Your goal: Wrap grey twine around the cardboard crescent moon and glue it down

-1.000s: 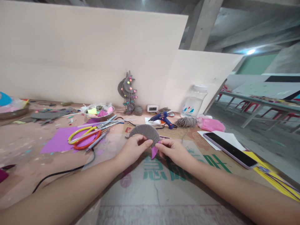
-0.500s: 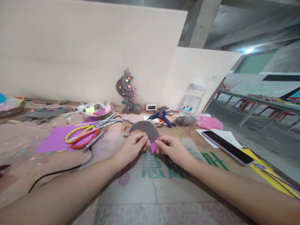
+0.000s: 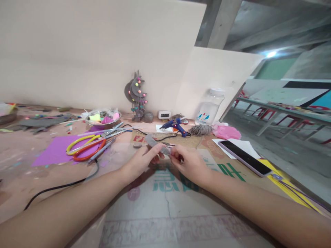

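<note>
Beyond fingers (image 3: 156,150) gripping a gray crescent (image 3: 150,140), a bowl (image 3: 110,124) holds yellow and pink lumps (image 3: 106,120).

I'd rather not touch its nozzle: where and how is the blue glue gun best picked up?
Probably by its handle, with the right hand, once free, coming from the near right. The blue glue gun has its nozzle pointing left and its handle slanting down to the right, so that side should keep the hand clear of the nozzle.
</note>
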The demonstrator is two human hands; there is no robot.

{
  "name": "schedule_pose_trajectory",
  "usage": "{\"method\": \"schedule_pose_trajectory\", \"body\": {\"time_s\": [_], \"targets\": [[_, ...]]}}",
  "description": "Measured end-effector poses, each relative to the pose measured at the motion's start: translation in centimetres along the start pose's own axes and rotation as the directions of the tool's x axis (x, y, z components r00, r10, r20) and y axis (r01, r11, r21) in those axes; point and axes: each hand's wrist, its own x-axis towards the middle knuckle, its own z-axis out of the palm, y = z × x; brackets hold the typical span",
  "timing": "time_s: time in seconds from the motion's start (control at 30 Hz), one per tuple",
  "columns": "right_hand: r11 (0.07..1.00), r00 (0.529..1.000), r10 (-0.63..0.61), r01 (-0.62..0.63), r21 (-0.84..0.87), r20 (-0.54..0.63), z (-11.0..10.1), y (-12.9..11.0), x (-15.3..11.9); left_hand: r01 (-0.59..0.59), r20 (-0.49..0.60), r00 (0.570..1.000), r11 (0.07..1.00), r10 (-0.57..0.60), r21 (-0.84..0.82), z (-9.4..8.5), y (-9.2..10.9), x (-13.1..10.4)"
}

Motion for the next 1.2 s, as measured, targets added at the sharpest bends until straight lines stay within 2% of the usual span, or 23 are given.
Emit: {"method": "schedule_pose_trajectory", "body": {"time_s": [0.17, 0.27, 0.4, 0.57, 0.7, 0.83, 1.03, 1.2], "targets": [[1.000, 0.999, 0.011, -0.011, 0.013, 0.032, -0.2, -0.2, -0.1, 0.000, -0.076, 0.997, 0.999, -0.002, -0.035, 0.1, -0.5, 0.4], [0.980, 0.994, 0.109, -0.106, 0.166, -0.013, -0.1, -0.3, -0.1, -0.017, -0.103, 0.995, 0.995, 0.007, -0.098, 0.1, -0.8, 0.7], [0.874, 0.960, 0.277, -0.231, 0.428, -0.048, 0.1, 0.3, 0.3, -0.034, -0.110, 0.994, 0.985, 0.015, -0.171, 0.0, -1.1, 0.9], [0.800, 0.940, 0.341, -0.293, 0.523, 0.006, 0.7, 1.4, 0.9, -0.052, -0.134, 0.991, 0.987, 0.031, -0.155, 0.0, -0.7, 0.8], [0.824, 0.949, 0.301, -0.306, 0.477, 0.088, 0.5, 1.5, 1.0, -0.043, -0.136, 0.990, 0.995, 0.030, -0.095, 0.0, -0.1, 0.7], [0.879, 0.963, 0.257, -0.266, 0.396, 0.076, -0.5, 2.5, 1.8, 0.031, -0.150, 0.987, 0.986, -0.056, -0.166, -0.1, -0.2, 0.6], [0.894, 0.941, 0.327, -0.278, 0.350, -0.087, -1.4, 7.2, 3.2, 0.013, -0.147, 0.989, 0.993, -0.031, -0.121, -0.1, -0.6, 0.7], [0.927, 0.948, 0.316, -0.300, 0.225, -0.038, -0.7, 10.1, 3.6, -0.012, -0.137, 0.991, 0.993, -0.003, -0.113, 0.0, -0.7, 0.8]]}}
